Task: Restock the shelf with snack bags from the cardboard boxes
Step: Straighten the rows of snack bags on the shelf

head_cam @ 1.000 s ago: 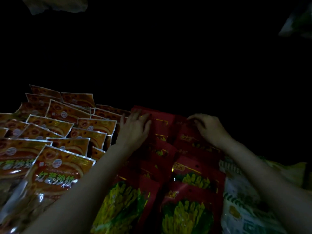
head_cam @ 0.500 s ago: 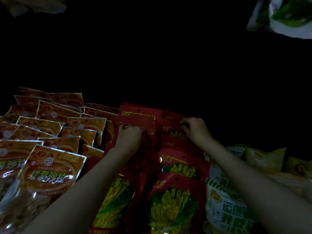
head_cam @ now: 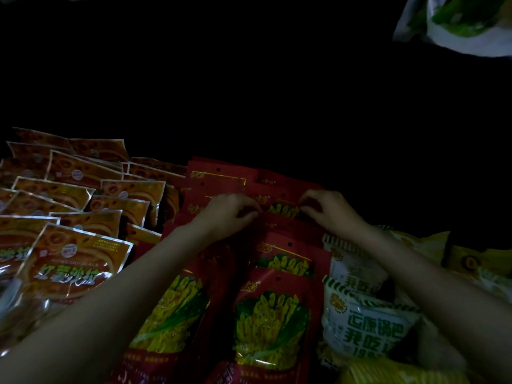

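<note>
Rows of red snack bags (head_cam: 273, 309) with yellow sticks printed on them lie overlapping in the middle of the dim shelf. My left hand (head_cam: 230, 214) and my right hand (head_cam: 329, 209) are both at a red bag (head_cam: 284, 210) near the back of those rows. The fingers of each hand are curled and pinch that bag's top edge, left hand at its left corner, right hand at its right corner. No cardboard box is in view.
Orange-brown snack bags (head_cam: 74, 261) fill the shelf to the left in overlapping rows. White and green bags (head_cam: 365, 325) and yellow bags (head_cam: 468, 261) lie to the right. A pale bag (head_cam: 465, 23) hangs at the top right. The back of the shelf is dark.
Both hands pulled slightly nearer and closed from flatter fingers to a pinch on a red bag at the back. The camera turned right, showing more white and yellow bags.
</note>
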